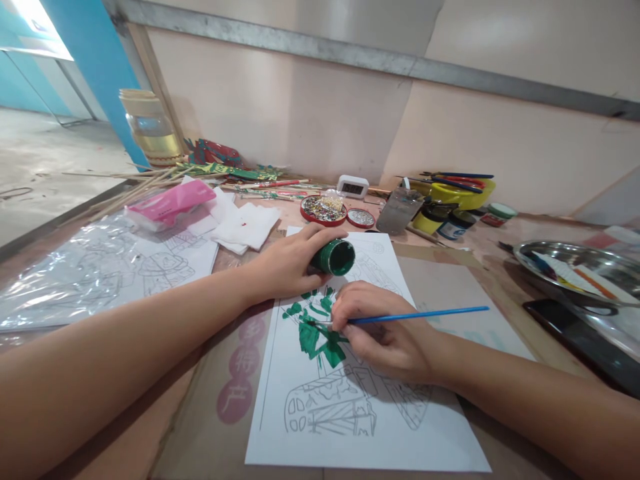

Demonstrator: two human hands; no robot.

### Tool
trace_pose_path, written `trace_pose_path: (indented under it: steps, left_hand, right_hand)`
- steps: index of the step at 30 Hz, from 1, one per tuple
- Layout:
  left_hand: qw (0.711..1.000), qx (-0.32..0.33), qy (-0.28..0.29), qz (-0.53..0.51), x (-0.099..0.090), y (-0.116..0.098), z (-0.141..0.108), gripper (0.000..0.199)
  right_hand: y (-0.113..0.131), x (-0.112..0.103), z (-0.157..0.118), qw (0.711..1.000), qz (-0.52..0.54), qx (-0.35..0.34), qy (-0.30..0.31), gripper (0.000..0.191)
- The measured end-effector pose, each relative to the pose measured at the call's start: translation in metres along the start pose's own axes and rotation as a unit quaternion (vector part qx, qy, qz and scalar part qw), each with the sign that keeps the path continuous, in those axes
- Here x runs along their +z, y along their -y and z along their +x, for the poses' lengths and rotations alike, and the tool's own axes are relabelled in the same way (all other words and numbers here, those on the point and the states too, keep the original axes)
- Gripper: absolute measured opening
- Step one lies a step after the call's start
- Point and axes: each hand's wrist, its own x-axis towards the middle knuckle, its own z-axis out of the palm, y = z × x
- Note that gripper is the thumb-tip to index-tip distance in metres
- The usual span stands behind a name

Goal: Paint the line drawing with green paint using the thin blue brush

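My left hand (290,263) is wrapped round a small jar of green paint (337,257), which is tilted with its open mouth facing me, above the upper part of a white sheet (300,453). Pinched in my right hand (383,333) is a brush with a blue handle (425,315). Its tip is at the green painted patch (313,340) on the sheet. Pencil line drawings cover the paper below and to the right of the green, partly hidden under my right hand and wrist. Printed cardboard (205,413) lies beneath the sheet.
Behind stand a cup of cloudy water (399,210), paint jars (456,225), a white clock (353,186) and a red tray of beads (323,209). A metal bowl (525,257) and black phone (575,340) are right. Tissues (247,227), a pink packet (170,205) and plastic-covered drawings (100,267) lie left.
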Motion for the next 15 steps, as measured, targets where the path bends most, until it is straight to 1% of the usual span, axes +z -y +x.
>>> trace_pose_path:
  steps: [4,12,15]
  left_hand:
    - [1.0,-0.002,0.001,0.004,0.0,-0.0008,-0.0003,0.069]
    - [1.0,0.003,-0.005,0.007,0.0002,-0.0003,0.0002,0.07]
    - [1.0,0.003,-0.004,0.009,0.0,-0.0003,0.0003,0.069]
  right_hand:
    - [0.0001,-0.0001,0.0004,1.0,0.015,-0.005,-0.012,0.019]
    - [-0.0003,-0.0003,0.0001,1.0,0.0,0.007,0.002,0.021]
    - [-0.0001,-0.0006,-0.0004,1.0,-0.003,0.004,-0.002,0.021]
